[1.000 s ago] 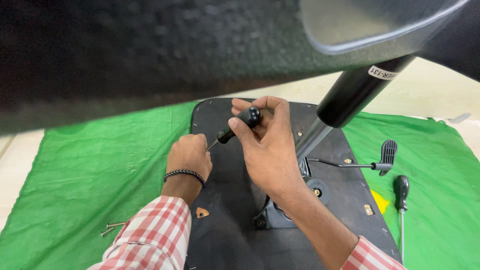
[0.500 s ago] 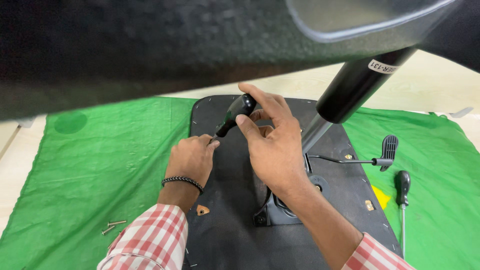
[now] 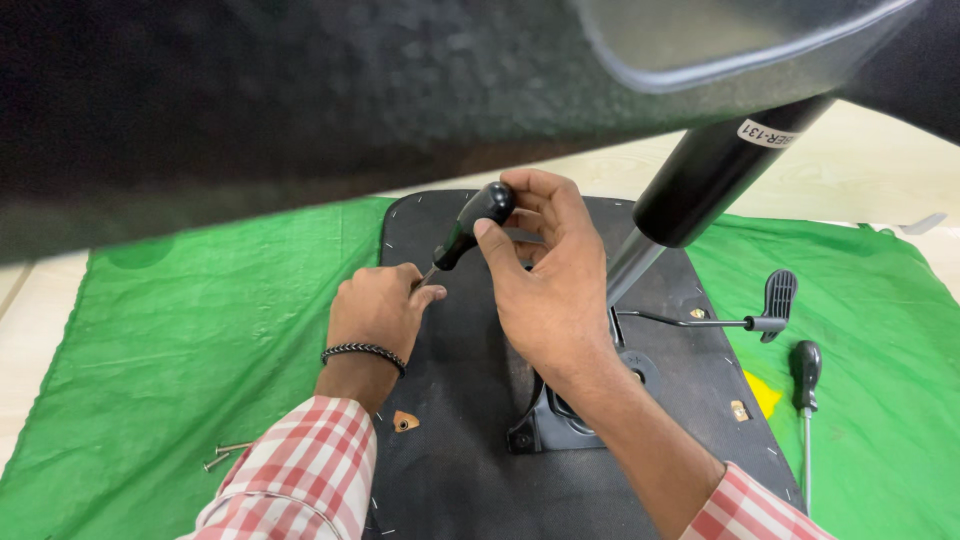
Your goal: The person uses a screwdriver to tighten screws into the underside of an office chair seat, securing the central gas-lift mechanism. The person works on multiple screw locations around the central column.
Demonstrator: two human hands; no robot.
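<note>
The screwdriver (image 3: 470, 228) handle is clasped by the right hand (image 3: 545, 280), its long axis slanting down-left. Its shaft is pinched by the left hand (image 3: 378, 312) on the seat base (image 3: 450, 430).

Green cloth (image 3: 180, 340) on pale floor (image 3: 30, 330)

There is a single view, from a camera on the person's head, looking steeply down and forward over their own forearms. It sits close: the left hand (image 3: 378, 310) and right hand (image 3: 545, 285) fill the middle of the frame. A dark, blurred chair part (image 3: 300, 110) hangs very near the lens and blocks the whole upper band. Below it the view takes in the black seat underside (image 3: 450, 440) on the green cloth (image 3: 180, 350), with pale floor (image 3: 880, 170) at the far right.
</note>
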